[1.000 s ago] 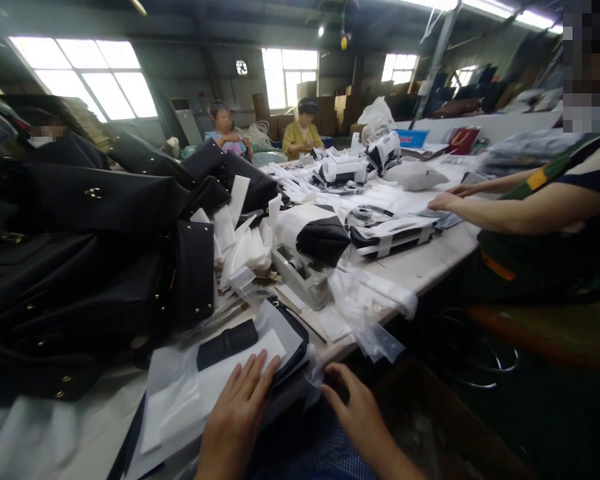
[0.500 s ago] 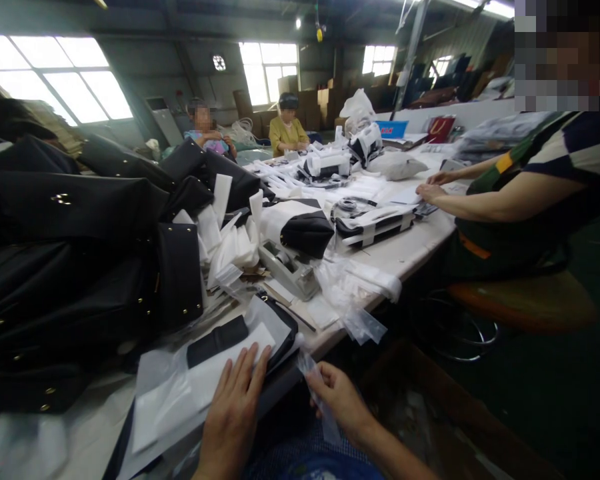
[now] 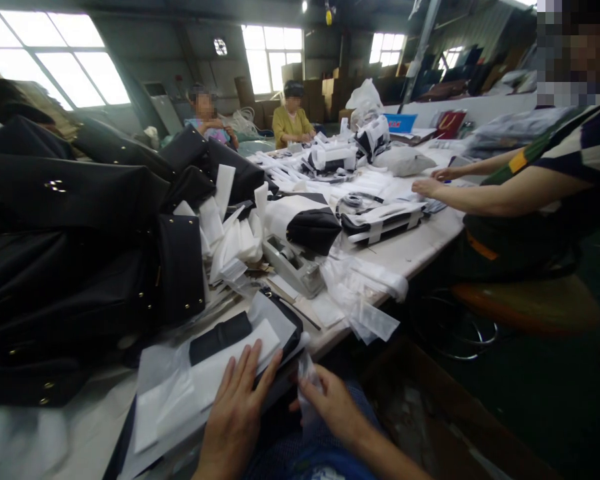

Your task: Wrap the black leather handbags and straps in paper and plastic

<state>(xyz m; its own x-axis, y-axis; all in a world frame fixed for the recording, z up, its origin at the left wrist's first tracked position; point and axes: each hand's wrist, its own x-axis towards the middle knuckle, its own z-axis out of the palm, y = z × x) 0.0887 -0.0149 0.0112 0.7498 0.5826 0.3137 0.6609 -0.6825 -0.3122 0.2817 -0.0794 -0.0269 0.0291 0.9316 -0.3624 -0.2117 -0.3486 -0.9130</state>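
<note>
Sheet is pinned flat under the left hand, fingers spread; film is pinched by the right hand, and it's probably best held taut, tbh.

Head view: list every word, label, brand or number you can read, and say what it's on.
None legible.
Blue flat box at the far end of the white table: pale marks, too blurred.
Red paper bag beside it: gold mark, too small.
Clear plastic sleeve in the right hand, white sheet under the left hand: no print seen.
</note>
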